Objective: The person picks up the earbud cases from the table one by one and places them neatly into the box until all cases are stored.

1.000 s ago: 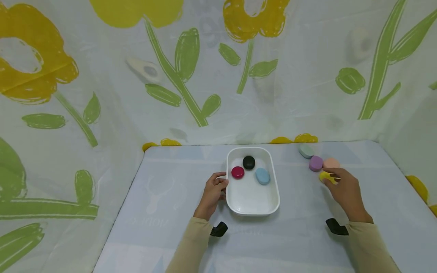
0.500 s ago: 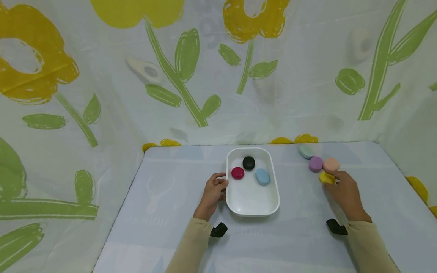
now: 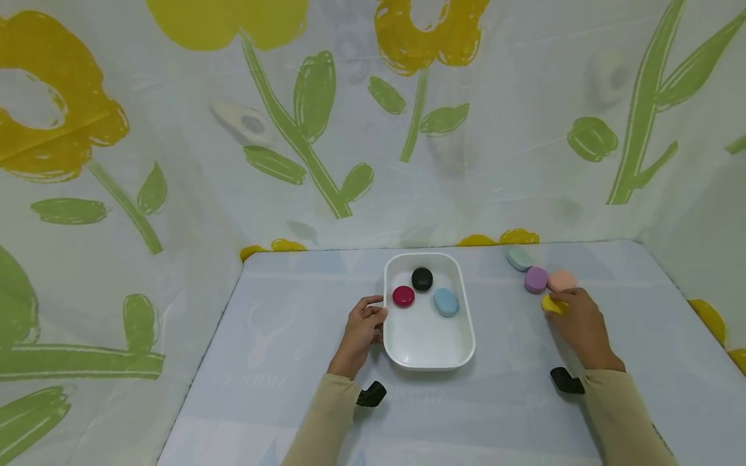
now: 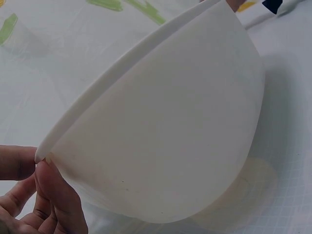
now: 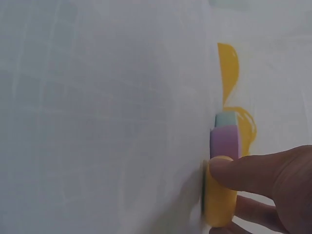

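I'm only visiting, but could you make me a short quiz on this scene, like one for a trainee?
1. How many pieces lie in the white tray?
2. True or false: the left hand is apart from the tray.
3. Which coloured piece does the right hand pinch?

Key:
1. Three: the black piece, the red piece and the blue piece.
2. False; it pinches the rim.
3. The yellow piece.
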A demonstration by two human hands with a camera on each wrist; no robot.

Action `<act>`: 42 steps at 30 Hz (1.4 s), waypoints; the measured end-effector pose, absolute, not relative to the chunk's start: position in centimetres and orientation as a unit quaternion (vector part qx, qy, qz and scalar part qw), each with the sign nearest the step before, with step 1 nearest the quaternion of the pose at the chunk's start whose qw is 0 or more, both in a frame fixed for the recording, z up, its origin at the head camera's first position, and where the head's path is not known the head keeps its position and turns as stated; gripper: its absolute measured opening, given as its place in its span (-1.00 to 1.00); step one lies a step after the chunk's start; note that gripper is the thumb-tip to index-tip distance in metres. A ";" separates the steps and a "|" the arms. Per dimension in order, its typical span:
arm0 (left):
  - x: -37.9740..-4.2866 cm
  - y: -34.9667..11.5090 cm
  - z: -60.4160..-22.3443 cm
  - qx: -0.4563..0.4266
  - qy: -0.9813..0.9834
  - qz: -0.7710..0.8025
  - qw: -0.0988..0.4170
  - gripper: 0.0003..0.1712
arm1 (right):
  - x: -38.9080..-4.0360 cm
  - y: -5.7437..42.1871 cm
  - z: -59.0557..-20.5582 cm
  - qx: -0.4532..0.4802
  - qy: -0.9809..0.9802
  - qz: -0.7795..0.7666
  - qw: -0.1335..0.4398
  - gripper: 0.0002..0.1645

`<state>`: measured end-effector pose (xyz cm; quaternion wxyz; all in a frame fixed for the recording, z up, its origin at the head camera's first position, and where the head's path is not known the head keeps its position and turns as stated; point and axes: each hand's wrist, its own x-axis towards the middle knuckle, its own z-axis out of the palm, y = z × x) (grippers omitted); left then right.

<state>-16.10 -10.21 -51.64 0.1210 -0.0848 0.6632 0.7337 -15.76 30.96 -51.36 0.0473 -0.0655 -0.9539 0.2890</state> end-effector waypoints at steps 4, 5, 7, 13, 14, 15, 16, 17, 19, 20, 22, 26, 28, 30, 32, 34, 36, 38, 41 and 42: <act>-16.1 -10.4 -51.5 -0.087 0.665 0.732 0.120 -0.56 | -15.9 30.7 -51.2 -0.072 -0.953 0.294 0.030 -0.49; -16.1 -10.4 -51.5 -0.087 0.665 0.732 0.120 -0.56 | -15.9 30.7 -51.2 -0.076 -0.952 0.296 0.024 -0.48; -16.1 -10.5 -51.5 -0.087 0.665 0.733 0.119 -0.56 | -16.0 30.6 -51.2 -0.080 -0.951 0.299 0.017 -0.48; -16.1 -10.6 -51.5 -0.088 0.664 0.733 0.118 -0.56 | -16.0 30.5 -51.2 -0.080 -0.950 0.302 0.013 -0.48; -16.1 -10.6 -51.5 -0.088 0.664 0.733 0.118 -0.56 | -16.0 30.5 -51.2 -0.081 -0.950 0.302 0.014 -0.48; -16.1 -10.6 -51.5 -0.088 0.664 0.733 0.117 -0.56 | -16.0 30.5 -51.2 -0.080 -0.950 0.301 0.015 -0.48; -16.1 -10.6 -51.5 -0.088 0.664 0.733 0.117 -0.56 | -15.9 30.5 -51.2 -0.078 -0.950 0.300 0.017 -0.48; -16.1 -10.6 -51.5 -0.088 0.663 0.734 0.117 -0.56 | -15.9 30.5 -51.2 -0.077 -0.951 0.300 0.019 -0.48; -16.1 -10.6 -51.5 -0.087 0.662 0.735 0.117 -0.57 | -15.9 30.5 -51.2 -0.075 -0.951 0.299 0.021 -0.47; -16.2 -10.6 -51.5 -0.087 0.661 0.736 0.117 -0.57 | -15.8 30.6 -51.3 -0.071 -0.951 0.300 0.022 -0.47; -16.2 -10.5 -51.5 -0.085 0.660 0.737 0.117 -0.57 | -15.8 30.6 -51.3 -0.068 -0.950 0.304 0.019 -0.46; -16.1 -10.4 -51.6 -0.085 0.659 0.738 0.118 -0.57 | -15.6 30.3 -51.2 -0.064 -0.943 0.328 -0.001 -0.42; -16.0 -10.3 -51.6 -0.086 0.658 0.739 0.120 -0.57 | -15.5 29.9 -50.9 -0.056 -0.938 0.342 -0.005 -0.42; -16.0 -10.3 -51.7 -0.085 0.657 0.739 0.121 -0.57 | -15.4 29.3 -50.6 -0.036 -0.935 0.352 0.008 -0.43; -16.1 -10.2 -51.7 -0.085 0.656 0.740 0.121 -0.57 | -15.4 28.6 -50.2 -0.011 -0.933 0.357 0.031 -0.44; -16.1 -10.2 -51.8 -0.083 0.657 0.740 0.119 -0.57 | -15.5 27.8 -49.6 0.016 -0.930 0.361 0.059 -0.44; -16.1 -10.2 -51.8 -0.081 0.657 0.740 0.118 -0.57 | -15.6 27.1 -49.1 0.037 -0.926 0.367 0.081 -0.46; -16.1 -10.2 -51.8 -0.079 0.658 0.740 0.117 -0.57 | -15.7 26.3 -48.6 0.054 -0.920 0.378 0.094 -0.49; -16.2 -10.2 -51.8 -0.079 0.658 0.740 0.117 -0.57 | -16.0 25.2 -47.8 0.070 -0.914 0.387 0.096 -0.49; -16.2 -10.2 -51.8 -0.079 0.658 0.740 0.118 -0.57 | -16.0 24.8 -47.5 0.075 -0.912 0.391 0.094 -0.50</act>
